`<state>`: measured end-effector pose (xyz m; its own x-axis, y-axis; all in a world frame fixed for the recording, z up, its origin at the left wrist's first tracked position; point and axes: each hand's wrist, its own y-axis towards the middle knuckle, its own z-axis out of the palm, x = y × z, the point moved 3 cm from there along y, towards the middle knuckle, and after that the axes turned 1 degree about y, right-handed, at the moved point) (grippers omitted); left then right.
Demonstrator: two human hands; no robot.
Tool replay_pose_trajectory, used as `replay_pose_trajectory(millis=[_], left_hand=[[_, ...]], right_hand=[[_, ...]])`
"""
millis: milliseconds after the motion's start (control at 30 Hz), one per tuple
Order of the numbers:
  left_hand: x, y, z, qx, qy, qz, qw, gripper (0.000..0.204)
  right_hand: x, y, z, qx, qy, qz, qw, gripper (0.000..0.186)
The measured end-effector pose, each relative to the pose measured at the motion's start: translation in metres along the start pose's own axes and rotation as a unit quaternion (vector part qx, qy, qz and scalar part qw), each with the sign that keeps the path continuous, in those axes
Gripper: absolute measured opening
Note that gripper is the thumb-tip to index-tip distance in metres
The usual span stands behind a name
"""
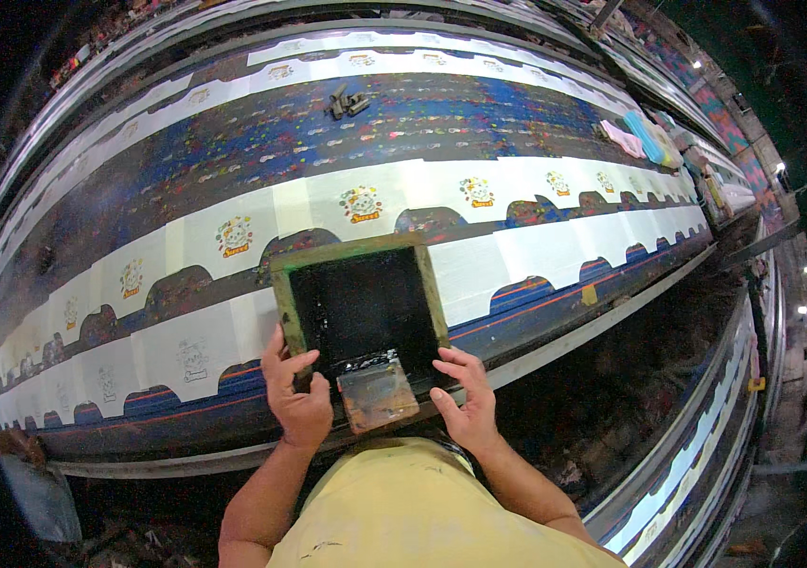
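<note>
Our left hand [301, 393] and right hand [465, 398], half-curled, grip the frame [434, 298] by its sides; scraper [378, 393] at its near end. White sheets [403, 194] line the counter [233, 142].

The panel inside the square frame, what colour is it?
The panel is black, best seen in the head view.

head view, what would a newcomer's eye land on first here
Probably the black, wood-edged frame near the middle, with the left hand and right hand at its lower sides and a brownish block at its near end. Next might come the row of white pieces with colourful prints curving beyond it, then the blue, paint-flecked strip farther back.
</note>
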<state>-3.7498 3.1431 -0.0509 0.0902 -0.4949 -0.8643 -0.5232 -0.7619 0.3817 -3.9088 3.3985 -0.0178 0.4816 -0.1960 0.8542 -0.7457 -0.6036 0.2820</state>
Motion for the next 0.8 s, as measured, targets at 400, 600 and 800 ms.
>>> replay_pose_trajectory(millis=[400, 600, 800], left_hand=[[-0.066, -0.015, 0.172, 0.009, -0.042, -0.044, 0.998, 0.039], [-0.066, -0.015, 0.184, 0.010, -0.052, -0.087, 0.995, 0.038], [-0.064, -0.012, 0.186, 0.022, -0.053, -0.106, 0.993, 0.039]], right_hand=[[-0.092, 0.032, -0.150, -0.003, -0.037, -0.026, 0.999, 0.045], [-0.061, 0.034, -0.141, 0.123, -0.161, -0.208, 0.957, 0.045], [-0.041, 0.061, -0.109, 0.197, -0.230, -0.292, 0.907, 0.043]])
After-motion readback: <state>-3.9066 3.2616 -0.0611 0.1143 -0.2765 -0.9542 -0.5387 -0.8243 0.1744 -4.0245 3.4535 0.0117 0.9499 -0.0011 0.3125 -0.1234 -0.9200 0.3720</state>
